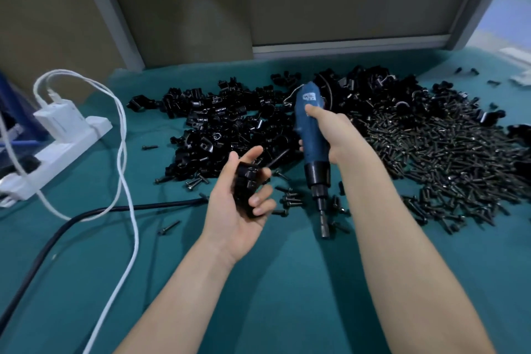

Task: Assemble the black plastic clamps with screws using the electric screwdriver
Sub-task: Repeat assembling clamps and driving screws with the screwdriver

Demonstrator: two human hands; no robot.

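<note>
Clamp (246,187) detail blurred, poss. screw, L hand (240,204) cupping.

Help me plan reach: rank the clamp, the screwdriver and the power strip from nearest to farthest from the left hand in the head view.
1. Clamp: held in the left hand.
2. Screwdriver: just to the right, gripped by the right hand.
3. Power strip: far left on the table.

Pretty dim overall, with a cool teal cast across the tabletop (287,296). Brighter, washed-out light spills in at the top right corner. Shadows are soft and faint. The wide-angle lens bends the frame (105,8) at the edges, and the screws (448,152) smear into soft mush.
</note>
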